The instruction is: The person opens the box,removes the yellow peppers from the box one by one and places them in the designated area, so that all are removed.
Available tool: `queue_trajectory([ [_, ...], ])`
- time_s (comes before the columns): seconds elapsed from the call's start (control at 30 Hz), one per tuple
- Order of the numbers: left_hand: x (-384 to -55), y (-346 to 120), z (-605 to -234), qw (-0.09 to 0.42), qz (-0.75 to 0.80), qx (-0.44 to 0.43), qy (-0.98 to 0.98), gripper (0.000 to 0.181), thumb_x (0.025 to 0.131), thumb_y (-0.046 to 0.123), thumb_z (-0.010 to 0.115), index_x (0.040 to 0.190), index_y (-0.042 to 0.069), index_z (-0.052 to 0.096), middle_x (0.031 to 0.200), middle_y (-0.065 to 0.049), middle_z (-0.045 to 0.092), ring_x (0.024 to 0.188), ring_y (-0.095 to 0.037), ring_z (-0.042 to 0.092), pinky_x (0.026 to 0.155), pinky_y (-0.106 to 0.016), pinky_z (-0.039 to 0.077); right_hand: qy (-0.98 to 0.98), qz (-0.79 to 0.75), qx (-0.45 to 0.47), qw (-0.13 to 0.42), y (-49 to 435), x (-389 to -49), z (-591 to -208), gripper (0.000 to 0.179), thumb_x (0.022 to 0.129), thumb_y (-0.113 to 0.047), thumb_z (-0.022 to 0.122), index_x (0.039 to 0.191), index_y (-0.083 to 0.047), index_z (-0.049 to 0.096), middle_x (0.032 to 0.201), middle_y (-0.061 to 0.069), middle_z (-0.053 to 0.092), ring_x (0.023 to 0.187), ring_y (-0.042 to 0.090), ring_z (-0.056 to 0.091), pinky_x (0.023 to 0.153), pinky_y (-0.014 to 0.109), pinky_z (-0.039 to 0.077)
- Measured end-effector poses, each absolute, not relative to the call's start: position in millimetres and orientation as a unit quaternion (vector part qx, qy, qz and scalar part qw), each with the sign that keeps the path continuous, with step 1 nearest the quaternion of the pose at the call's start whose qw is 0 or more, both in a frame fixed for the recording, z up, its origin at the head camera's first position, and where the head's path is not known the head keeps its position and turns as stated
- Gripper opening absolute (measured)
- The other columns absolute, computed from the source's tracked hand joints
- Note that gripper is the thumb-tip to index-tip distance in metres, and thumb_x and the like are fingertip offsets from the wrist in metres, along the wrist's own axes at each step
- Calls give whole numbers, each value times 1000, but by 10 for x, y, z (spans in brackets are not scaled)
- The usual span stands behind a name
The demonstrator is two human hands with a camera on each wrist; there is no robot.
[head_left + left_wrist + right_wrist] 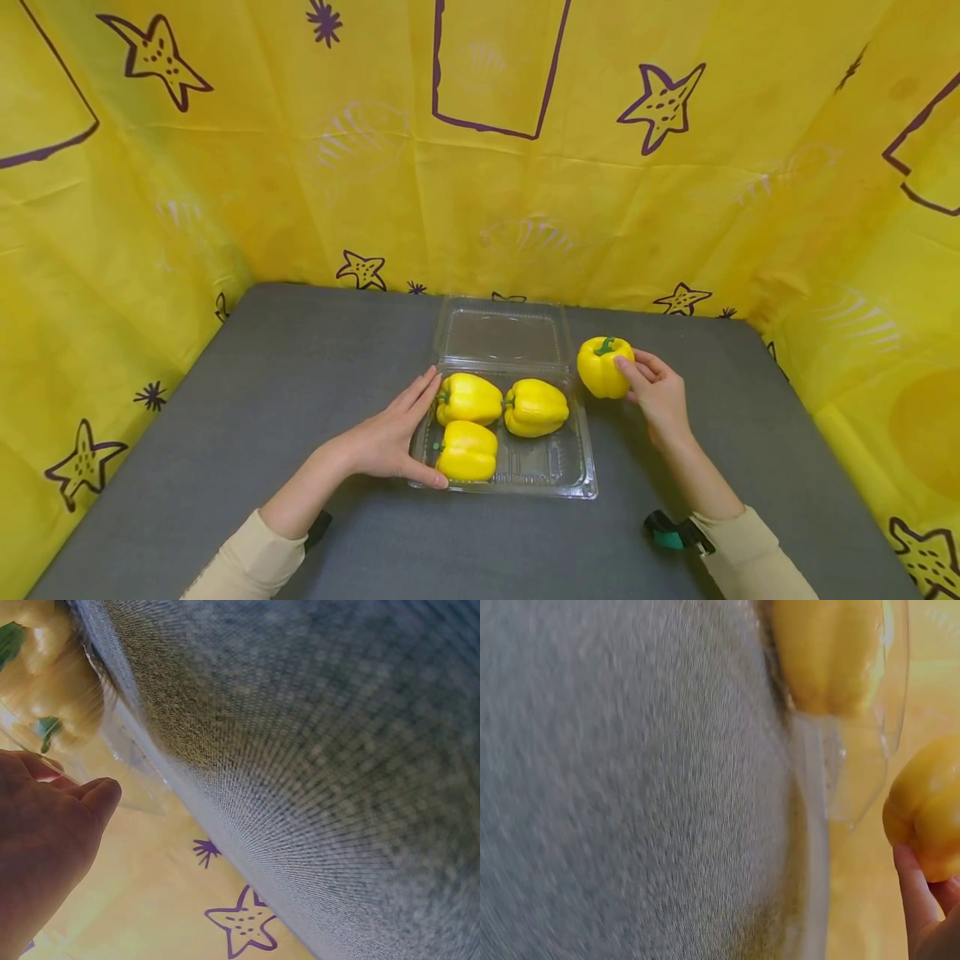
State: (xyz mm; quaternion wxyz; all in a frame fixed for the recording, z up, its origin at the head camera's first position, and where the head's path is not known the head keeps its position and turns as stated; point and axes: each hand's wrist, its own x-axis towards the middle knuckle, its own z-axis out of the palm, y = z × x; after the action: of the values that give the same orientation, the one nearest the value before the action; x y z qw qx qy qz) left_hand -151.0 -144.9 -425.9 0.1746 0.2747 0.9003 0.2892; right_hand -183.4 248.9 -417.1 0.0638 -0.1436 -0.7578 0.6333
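Observation:
A clear plastic clamshell container [543, 467] lies with its lid [502, 333] folded back. Inside it are three yellow bell peppers: one at the back left [470, 398], one at the back right [536, 408] and one at the front left [468, 452]. My left hand [386, 437] rests against the container's left side, fingers extended along the edge and thumb at the front left corner. Just right of the container, my right hand [660, 392] holds a fourth yellow bell pepper [602, 367] between thumb and fingers, its green stem upward.
The container stands on a dark grey table [360, 333]. Yellow cloth [480, 192] printed with starfish and fish outlines hangs behind the table and on both sides. A dark strapped device [671, 533] shows at the right wrist.

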Motion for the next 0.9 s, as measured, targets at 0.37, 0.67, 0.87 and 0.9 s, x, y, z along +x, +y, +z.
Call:
queue_trajectory([
  [0.37,-1497,-1435,-4252,186,293,266,899,134,65,65,80,158,16,-4,163,0,-13,149,-28,1,111,-56,26,-819,552,-143,61,2588,-2021,-4237,66,83,-52,72,128,-4,61,126,15,64,83,1,62,71,23,55],
  [0.67,-1496,-1442,-4259,184,292,267,900,134,65,66,79,158,16,-4,163,-1,-12,149,-29,2,111,-56,26,-852,496,-154,65,2605,-2203,-4282,72,80,-61,70,126,-6,63,122,12,67,92,13,64,68,15,50],
  [0.87,-1493,-1440,-4261,183,289,267,901,134,65,66,79,158,17,-4,163,0,-13,149,-29,1,111,-56,26,-877,450,-152,76,2637,-2319,-4311,77,79,-67,67,126,-6,63,121,13,67,110,28,59,81,29,45],
  [0.9,-1493,-1439,-4263,183,289,267,901,134,65,66,79,158,17,-4,163,0,-13,149,-29,1,111,-56,26,-879,447,-149,78,2641,-2335,-4311,77,79,-67,67,127,-5,63,121,14,67,111,29,59,82,32,45],
])
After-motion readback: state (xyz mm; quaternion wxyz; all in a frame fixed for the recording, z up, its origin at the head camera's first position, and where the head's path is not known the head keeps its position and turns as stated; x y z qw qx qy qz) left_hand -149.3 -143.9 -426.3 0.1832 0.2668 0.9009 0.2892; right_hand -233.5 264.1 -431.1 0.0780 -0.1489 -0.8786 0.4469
